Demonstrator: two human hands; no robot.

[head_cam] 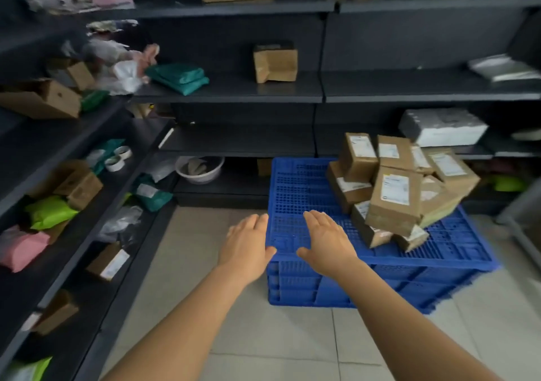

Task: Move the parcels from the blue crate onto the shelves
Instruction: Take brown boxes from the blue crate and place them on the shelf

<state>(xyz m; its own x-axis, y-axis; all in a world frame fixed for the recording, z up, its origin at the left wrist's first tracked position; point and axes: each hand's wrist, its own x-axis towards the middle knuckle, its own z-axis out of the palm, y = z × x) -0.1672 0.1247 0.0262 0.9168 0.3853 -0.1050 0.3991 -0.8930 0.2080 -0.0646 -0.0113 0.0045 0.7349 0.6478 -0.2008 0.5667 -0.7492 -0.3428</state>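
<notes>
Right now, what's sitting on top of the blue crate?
A heap of brown cardboard parcels with white labels is piled on the right half of the blue crate; its left half is bare. Boxes buried under the heap, and anything inside the crate, are hidden.

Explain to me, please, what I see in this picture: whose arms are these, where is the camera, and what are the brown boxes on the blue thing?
There is no machine here. A person wears a camera on the head, so the one picture looks forward and down along that person's own bare arms. The left hand and the right hand are both open, fingers straight, and hold nothing. They reach out above the near left part of a blue crate that stands upside down on the tiled floor. On its far right part lies a loose pile of cardboard parcels with white labels. Around it stand dark shelves that already carry boxes, a teal mailer bag and other plastic bags, and a white bowl low down.
</notes>
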